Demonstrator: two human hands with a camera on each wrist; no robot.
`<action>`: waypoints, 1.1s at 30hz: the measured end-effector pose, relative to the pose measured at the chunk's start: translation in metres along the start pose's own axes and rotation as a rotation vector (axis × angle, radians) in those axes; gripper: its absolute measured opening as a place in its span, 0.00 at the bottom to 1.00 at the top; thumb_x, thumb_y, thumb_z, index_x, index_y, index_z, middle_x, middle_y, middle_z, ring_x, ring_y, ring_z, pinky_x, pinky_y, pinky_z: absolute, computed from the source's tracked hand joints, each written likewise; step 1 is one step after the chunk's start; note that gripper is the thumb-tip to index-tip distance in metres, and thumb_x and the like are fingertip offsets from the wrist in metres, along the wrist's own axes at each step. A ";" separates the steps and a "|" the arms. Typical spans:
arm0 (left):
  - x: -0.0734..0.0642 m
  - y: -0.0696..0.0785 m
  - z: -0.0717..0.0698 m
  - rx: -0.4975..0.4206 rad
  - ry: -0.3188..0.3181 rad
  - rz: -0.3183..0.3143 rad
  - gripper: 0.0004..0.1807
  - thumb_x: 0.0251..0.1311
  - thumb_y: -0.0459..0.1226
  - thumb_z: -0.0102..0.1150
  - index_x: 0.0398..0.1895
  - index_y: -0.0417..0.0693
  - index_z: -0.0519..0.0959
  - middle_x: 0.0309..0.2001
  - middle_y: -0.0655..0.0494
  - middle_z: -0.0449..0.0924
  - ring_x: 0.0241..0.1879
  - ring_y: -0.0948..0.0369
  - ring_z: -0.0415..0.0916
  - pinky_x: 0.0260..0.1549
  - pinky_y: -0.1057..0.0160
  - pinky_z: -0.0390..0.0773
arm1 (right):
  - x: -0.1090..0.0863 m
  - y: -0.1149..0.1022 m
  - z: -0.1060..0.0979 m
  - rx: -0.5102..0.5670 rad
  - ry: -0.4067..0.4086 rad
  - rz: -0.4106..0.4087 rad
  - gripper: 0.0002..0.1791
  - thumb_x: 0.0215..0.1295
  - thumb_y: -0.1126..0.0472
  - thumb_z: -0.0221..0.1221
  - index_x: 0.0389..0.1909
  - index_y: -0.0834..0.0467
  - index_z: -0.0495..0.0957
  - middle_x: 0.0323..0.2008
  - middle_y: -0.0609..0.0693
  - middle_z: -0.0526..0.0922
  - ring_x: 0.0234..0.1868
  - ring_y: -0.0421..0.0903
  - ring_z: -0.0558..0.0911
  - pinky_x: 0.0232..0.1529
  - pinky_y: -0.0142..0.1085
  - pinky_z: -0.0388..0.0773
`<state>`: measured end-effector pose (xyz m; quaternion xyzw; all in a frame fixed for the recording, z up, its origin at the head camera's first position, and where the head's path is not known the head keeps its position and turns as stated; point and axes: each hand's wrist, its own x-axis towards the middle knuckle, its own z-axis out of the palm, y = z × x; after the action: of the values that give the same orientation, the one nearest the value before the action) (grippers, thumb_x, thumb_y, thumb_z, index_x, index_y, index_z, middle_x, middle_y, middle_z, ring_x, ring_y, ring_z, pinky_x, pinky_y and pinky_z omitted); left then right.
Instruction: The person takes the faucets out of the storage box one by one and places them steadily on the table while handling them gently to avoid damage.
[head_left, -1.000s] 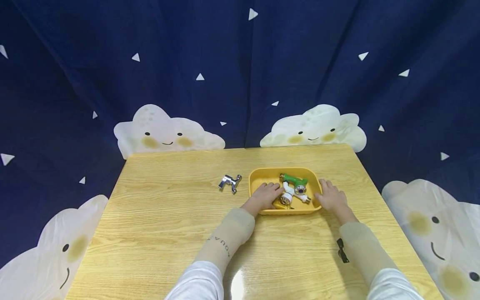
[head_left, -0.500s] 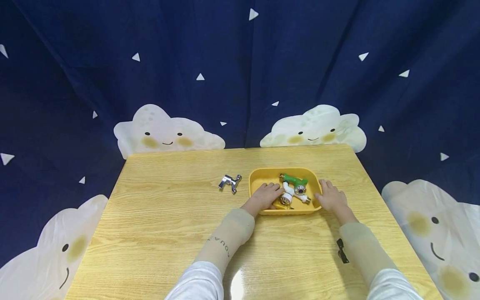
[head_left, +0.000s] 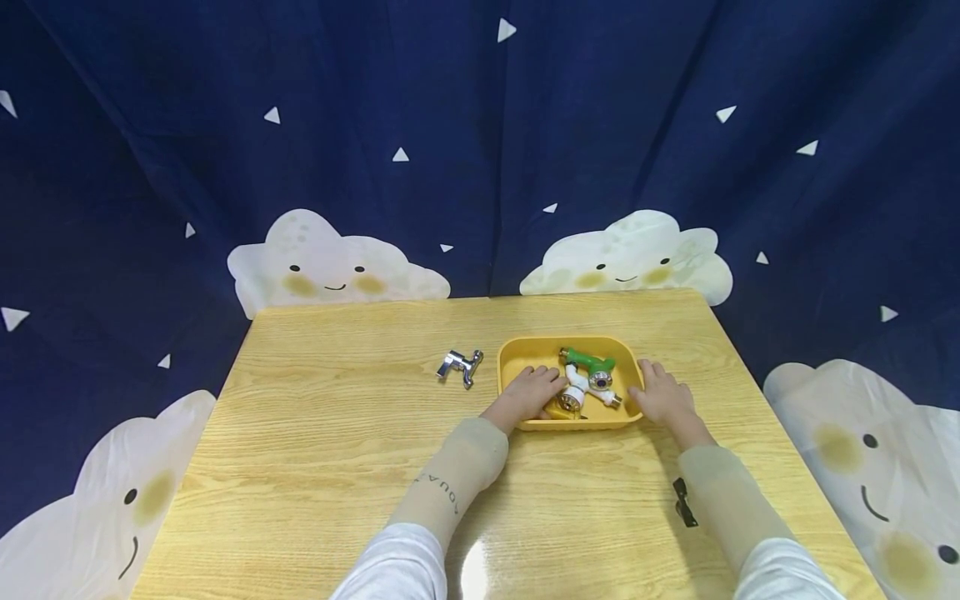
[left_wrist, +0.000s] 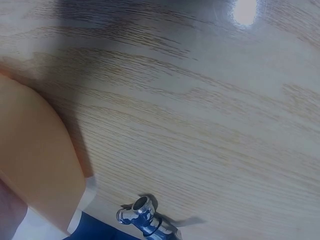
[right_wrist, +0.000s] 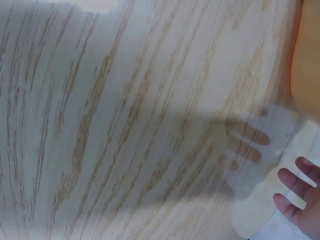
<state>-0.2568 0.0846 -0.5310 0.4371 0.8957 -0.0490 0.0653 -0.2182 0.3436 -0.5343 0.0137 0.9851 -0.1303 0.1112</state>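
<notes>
A yellow plastic basin (head_left: 517,343) holds a green tap (head_left: 588,360), a white tap (head_left: 576,377) and a yellow piece (head_left: 559,408). My left hand (head_left: 528,392) reaches over the basin's left side, fingers extended toward the white tap. It partly covers the yellow piece, and its palm side is hidden. At the basin's right end, my right hand (head_left: 663,396) touches the rim with its thumb. Straight, spread fingers of that hand (right_wrist: 300,197) show in the right wrist view. A chrome tap (head_left: 461,367) lies left of the basin, also seen as a chrome tap (left_wrist: 147,217) from the left wrist.
The wooden table (head_left: 337,433) carries the basin and the chrome tap. Behind it hangs a dark blue curtain (head_left: 450,100) with white cloud prints (head_left: 337,262). Beside the right forearm is a small black object (head_left: 684,502).
</notes>
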 end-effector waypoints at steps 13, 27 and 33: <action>0.001 -0.001 -0.003 0.025 -0.007 0.016 0.42 0.44 0.54 0.63 0.65 0.57 0.59 0.57 0.58 0.64 0.57 0.59 0.61 0.57 0.60 0.64 | 0.000 0.001 0.000 0.001 0.003 0.003 0.36 0.66 0.49 0.41 0.68 0.65 0.45 0.64 0.70 0.51 0.60 0.71 0.57 0.54 0.68 0.53; 0.004 -0.004 -0.006 0.063 -0.024 0.021 0.44 0.42 0.56 0.65 0.65 0.56 0.62 0.57 0.58 0.66 0.58 0.59 0.62 0.59 0.59 0.62 | 0.001 0.000 0.001 -0.002 0.013 0.007 0.36 0.65 0.50 0.42 0.67 0.65 0.46 0.63 0.69 0.53 0.58 0.70 0.60 0.52 0.67 0.56; 0.002 -0.008 -0.008 0.048 -0.028 0.020 0.43 0.42 0.55 0.66 0.64 0.55 0.63 0.58 0.57 0.66 0.59 0.58 0.62 0.60 0.58 0.61 | 0.000 0.000 0.001 -0.005 0.016 0.008 0.35 0.65 0.50 0.42 0.67 0.65 0.46 0.62 0.69 0.54 0.57 0.70 0.61 0.51 0.66 0.57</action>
<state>-0.2653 0.0824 -0.5236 0.4466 0.8889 -0.0759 0.0679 -0.2183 0.3432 -0.5351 0.0185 0.9862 -0.1274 0.1039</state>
